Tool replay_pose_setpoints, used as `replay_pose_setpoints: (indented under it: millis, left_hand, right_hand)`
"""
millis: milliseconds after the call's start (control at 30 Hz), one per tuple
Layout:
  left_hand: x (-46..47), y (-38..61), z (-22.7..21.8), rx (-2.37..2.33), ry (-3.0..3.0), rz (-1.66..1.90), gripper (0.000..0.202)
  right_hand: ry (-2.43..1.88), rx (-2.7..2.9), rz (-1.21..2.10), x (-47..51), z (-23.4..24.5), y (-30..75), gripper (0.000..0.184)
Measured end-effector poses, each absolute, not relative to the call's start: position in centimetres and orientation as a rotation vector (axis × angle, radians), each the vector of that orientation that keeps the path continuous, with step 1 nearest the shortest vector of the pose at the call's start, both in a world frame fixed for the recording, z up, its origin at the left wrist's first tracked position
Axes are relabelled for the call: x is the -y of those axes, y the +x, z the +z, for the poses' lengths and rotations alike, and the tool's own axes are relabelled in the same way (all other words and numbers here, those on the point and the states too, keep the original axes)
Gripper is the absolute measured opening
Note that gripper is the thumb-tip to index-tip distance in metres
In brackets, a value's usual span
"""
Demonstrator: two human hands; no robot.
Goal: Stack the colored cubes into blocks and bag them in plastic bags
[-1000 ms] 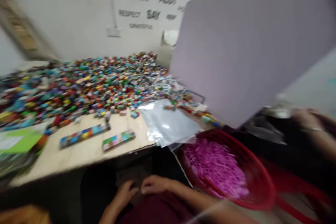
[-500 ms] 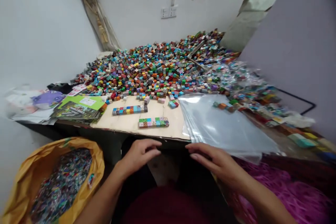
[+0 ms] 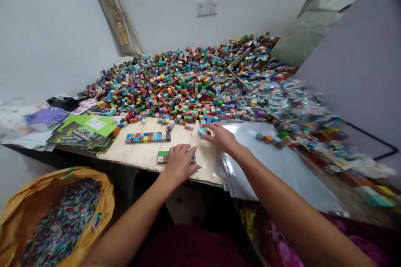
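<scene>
Head view: my left hand [image 3: 180, 162] lies flat, covering the short row of small printed plastic cubes [image 3: 163, 157] at six o'clock on the pale wooden board [image 3: 140, 154]; my right hand [image 3: 221, 137] pinches a loose teal cube [image 3: 203, 132]. Light, hard and likely slippery, the cubes are best taken by their sides.

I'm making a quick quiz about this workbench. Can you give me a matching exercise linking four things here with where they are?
Things:
1. left hand
2. right hand
3. yellow bag
4. green leaflets

Places:
A. below the table, at left
B. on the short row of cubes
C. at a loose cube by the clear sleeves
D. on the table's left end

Pairs: 1-B, 2-C, 3-A, 4-D
</scene>
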State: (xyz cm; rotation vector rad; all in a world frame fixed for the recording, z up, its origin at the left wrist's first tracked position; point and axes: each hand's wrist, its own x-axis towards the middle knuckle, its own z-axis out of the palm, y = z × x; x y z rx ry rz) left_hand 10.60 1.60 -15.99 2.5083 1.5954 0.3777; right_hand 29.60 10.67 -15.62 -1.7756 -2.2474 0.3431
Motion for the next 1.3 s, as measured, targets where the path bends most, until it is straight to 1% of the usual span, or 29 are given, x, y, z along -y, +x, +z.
replay_pose_setpoints:
  millis: [67,100,200,367,467,567,733,933,1033,1167,1233,1300]
  left_hand:
    - [-2.2,10.4,-16.4,-1.599,2.488,0.319,0.051]
    - [-2.3,10.2,-16.6,-1.592,2.477,0.307,0.048]
    - [-2.5,9.6,-17.1,-1.560,2.455,0.312,0.042]
    - [-2.5,9.3,-17.4,-1.525,2.436,0.350,0.042]
    - [-2.6,9.1,-17.5,-1.502,2.435,0.356,0.042]
    - [-2.6,8.9,-17.6,-1.486,2.421,0.367,0.041]
    - [-2.6,9.0,-17.4,-1.511,2.405,0.359,0.042]
    - [-2.7,9.2,-17.2,-1.527,2.397,0.343,0.039]
    - [-2.7,9.4,-17.1,-1.519,2.414,0.317,0.043]
    - [-1.9,7.5,-16.5,-1.520,2.424,0.444,0.060]
    - [-0.9,5.3,-16.5,-1.578,2.360,0.586,0.059]
    - [0.2,2.9,-16.9,-1.662,2.220,0.759,0.051]
  right_hand:
    - [-1.775,2.381,0.344,-12.0,-15.7,28.7,0.049]
    - [-1.766,2.418,0.357,-12.4,-15.8,28.6,0.048]
    - [-1.745,2.483,0.400,-12.1,-15.9,28.9,0.042]
    - [-1.576,2.594,0.528,-7.6,-16.2,29.0,0.033]
    - [-1.490,2.567,0.558,-5.1,-16.7,28.4,0.028]
    - [-1.457,2.523,0.603,-4.4,-17.1,28.2,0.028]
    - [-1.405,2.474,0.644,-4.6,-17.4,28.4,0.034]
    - [-1.342,2.422,0.680,-4.5,-17.7,27.9,0.028]
    - [-1.331,2.413,0.703,-4.4,-17.9,28.0,0.031]
    - [-1.320,2.325,0.770,-4.1,-17.9,29.0,0.050]
    - [-1.355,2.269,0.815,-3.8,-17.8,29.7,0.056]
    - [-1.391,2.258,0.835,-3.5,-17.8,30.0,0.056]
